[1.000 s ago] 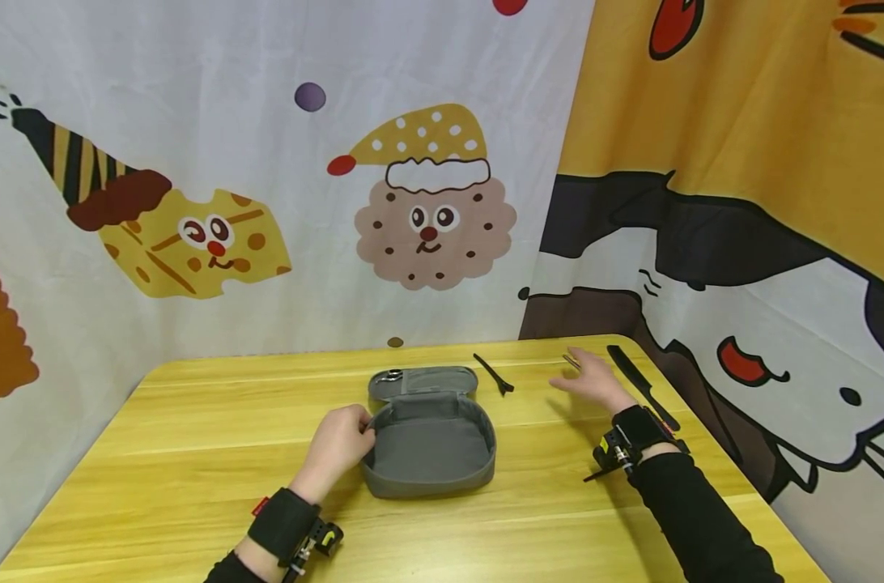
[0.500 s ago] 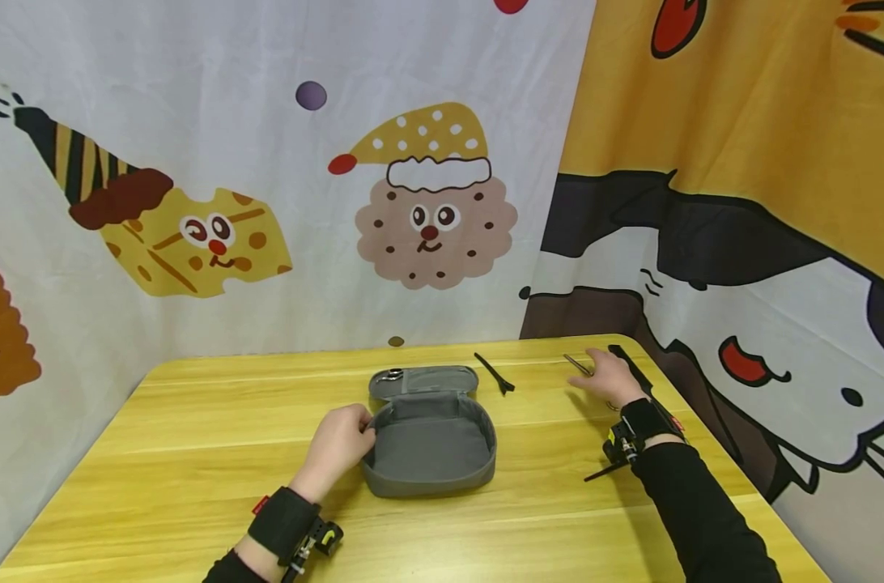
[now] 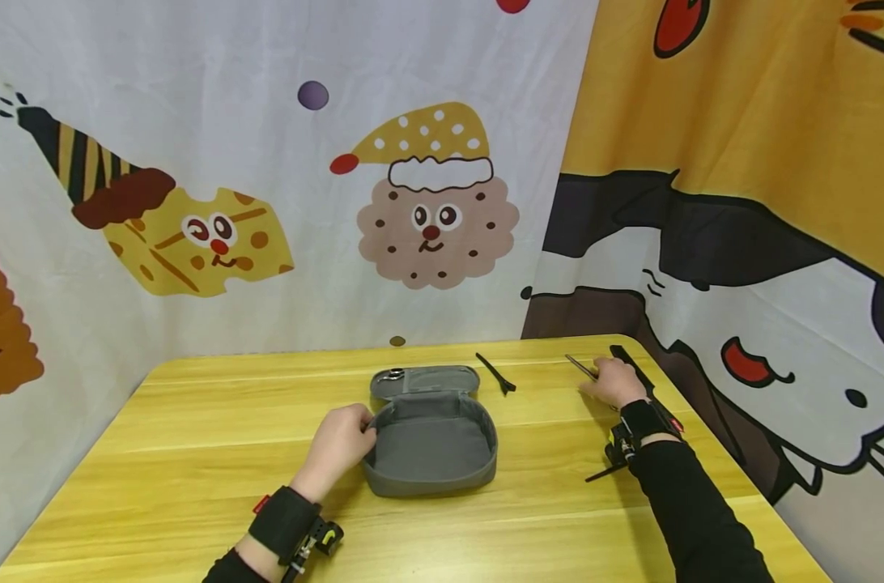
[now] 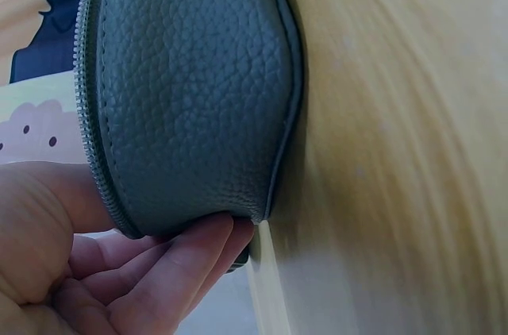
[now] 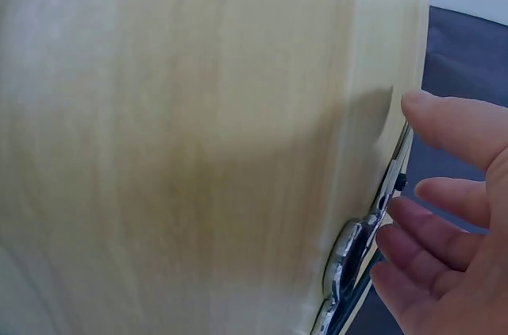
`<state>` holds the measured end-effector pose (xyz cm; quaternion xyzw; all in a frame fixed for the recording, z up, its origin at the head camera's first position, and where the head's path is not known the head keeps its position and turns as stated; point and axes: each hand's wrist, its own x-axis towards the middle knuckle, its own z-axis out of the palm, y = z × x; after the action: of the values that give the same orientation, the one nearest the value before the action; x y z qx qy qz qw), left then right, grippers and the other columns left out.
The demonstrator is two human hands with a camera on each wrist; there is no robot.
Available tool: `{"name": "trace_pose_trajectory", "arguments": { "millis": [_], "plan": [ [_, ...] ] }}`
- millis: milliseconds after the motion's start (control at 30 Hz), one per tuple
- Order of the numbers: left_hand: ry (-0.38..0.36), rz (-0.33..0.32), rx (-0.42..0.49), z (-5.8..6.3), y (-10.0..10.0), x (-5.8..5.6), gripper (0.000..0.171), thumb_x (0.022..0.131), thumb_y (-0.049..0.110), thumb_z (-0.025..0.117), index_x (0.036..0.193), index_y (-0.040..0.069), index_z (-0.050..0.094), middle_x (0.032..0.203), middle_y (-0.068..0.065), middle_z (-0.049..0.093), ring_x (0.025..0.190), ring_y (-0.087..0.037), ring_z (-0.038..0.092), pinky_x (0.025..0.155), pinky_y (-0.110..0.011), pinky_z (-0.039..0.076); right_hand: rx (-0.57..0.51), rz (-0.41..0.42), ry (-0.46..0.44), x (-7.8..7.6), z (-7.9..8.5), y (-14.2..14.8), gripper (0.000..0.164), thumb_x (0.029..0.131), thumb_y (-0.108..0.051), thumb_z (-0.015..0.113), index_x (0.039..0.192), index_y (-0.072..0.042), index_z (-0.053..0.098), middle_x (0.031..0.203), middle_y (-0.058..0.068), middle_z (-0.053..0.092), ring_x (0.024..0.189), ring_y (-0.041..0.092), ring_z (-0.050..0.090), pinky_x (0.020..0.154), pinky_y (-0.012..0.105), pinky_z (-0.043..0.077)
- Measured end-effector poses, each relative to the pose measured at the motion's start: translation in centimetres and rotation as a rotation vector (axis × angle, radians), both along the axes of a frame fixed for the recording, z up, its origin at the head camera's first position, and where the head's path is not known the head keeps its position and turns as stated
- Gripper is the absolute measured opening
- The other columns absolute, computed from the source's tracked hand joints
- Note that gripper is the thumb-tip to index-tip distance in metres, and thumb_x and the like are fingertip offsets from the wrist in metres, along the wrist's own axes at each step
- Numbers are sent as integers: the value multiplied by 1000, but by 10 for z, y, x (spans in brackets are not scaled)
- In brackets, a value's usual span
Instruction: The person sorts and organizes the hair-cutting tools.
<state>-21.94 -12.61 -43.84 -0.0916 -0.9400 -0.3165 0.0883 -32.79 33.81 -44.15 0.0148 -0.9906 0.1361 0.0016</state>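
Note:
My left hand [image 3: 338, 447] pinches the left side of a grey zip case [image 3: 429, 487], thumb on the zipped rim in the left wrist view. The case [image 4: 190, 89] stands unzipped, its lid [image 3: 442, 377] folded back. At the right, my right hand [image 3: 613, 382] is low over metal scissors [image 3: 580, 367], whose blades point away to the far left. In the right wrist view the scissors [image 5: 390, 184] lie on the table, loops nearer the camera. The fingers are spread loosely alongside them; whether they touch I cannot tell. In the head view the hand hides the loops.
A black comb [image 3: 631, 366] lies behind the right hand near the table's right edge. A black hair clip [image 3: 496, 373] rests right of the lid. A thin black item [image 3: 604, 473] pokes out by the right wrist. Something small and shiny [image 3: 393, 374] is in the lid.
My right hand has moved right and down over the scissors, and its fingers have drawn in closer to them. The left hand and the case have stayed put.

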Motion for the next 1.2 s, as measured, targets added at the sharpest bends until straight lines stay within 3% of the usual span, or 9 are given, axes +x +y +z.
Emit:
{"name": "trace_pose_trajectory", "arguments": {
  "millis": [167, 533, 800, 1033, 1200],
  "plan": [
    [-10, -3, -6, -1, 0, -1, 11, 83, -1, 70, 77, 6, 65, 66, 0, 55, 57, -13, 48, 52, -29, 40, 36, -8, 6, -1, -3, 0, 47, 86, -25, 72, 116, 11, 61, 104, 29, 56, 98, 47, 52, 77, 58, 46],
    [-9, 0, -12, 0, -1, 1, 8, 83, -2, 70, 80, 5, 67, 68, -1, 57, 58, -13, 49, 52, -29, 41, 37, -114, -8, -6, -11, -1, 28, 93, -12, 63, 115, 6, 64, 110, 30, 53, 107, 51, 50, 78, 65, 48],
    [-8, 1, -11, 0, -1, 2, 9, 84, -2, 70, 80, 5, 66, 67, -1, 56, 57, -13, 48, 52, -29, 40, 41, -123, 10, -12, -13, 0, 20, 94, -7, 60, 109, 4, 67, 104, 27, 59, 99, 47, 56, 76, 59, 50],
    [-6, -5, -18, 0, -2, 3, 8, 84, -2, 70, 80, 5, 67, 67, -1, 56, 57, -13, 48, 52, -29, 40, 51, -111, -7, -15, -13, 2, 12, 92, -4, 59, 89, -1, 71, 87, 18, 64, 77, 34, 60, 61, 46, 49],
    [-9, -5, -16, 1, -1, 2, 9, 84, -2, 70, 80, 5, 67, 67, 0, 56, 57, -13, 48, 52, -29, 40, 62, -84, -25, -14, -10, 2, 20, 89, -2, 58, 69, -6, 63, 73, 11, 60, 65, 28, 54, 59, 42, 45]
  ]
}}
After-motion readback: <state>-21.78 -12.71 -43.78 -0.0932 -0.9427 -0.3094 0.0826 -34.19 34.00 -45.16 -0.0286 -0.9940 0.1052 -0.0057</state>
